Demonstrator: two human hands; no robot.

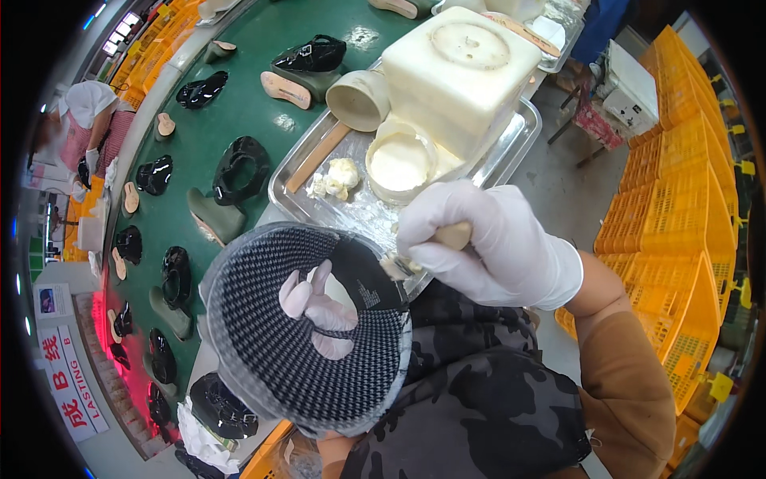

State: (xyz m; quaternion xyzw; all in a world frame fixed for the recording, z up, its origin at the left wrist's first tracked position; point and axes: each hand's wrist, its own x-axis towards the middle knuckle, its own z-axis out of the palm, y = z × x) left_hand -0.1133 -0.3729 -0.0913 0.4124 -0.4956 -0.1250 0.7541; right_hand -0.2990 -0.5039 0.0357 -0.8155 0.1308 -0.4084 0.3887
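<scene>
My left hand (319,307), in a white glove, is tucked inside a black-and-white checked shoe upper (263,343) and holds it up with its opening toward me; only the fingers show. My right hand (487,239), also gloved, grips a wooden-handled brush (447,237). The brush's glue-laden tip (395,266) touches the upper's inner edge beside a black lining patch (359,279).
A metal tray (523,132) behind holds a white glue tub (463,68), a round glue dish (399,164), a glue lump and a wooden stick. A green conveyor (239,104) carries black shoe uppers and lasts. Yellow crates (678,184) are stacked right. Another person works far left.
</scene>
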